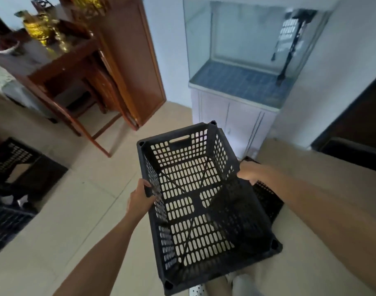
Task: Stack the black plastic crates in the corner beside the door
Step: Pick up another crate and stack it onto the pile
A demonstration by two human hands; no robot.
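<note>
Black crate [196, 202] above beige tiled floor [86, 199]

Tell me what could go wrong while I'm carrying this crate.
The glass fish tank stands ahead; a swing of the black crate could hit it. The left hand and right hand grip only the side rims, so it might slip. A second crate lies partly hidden beneath it; you could trip.

Both hands, left [141, 200] and right [250, 172], grip a black crate [202, 201] above the floor [86, 199].
</note>
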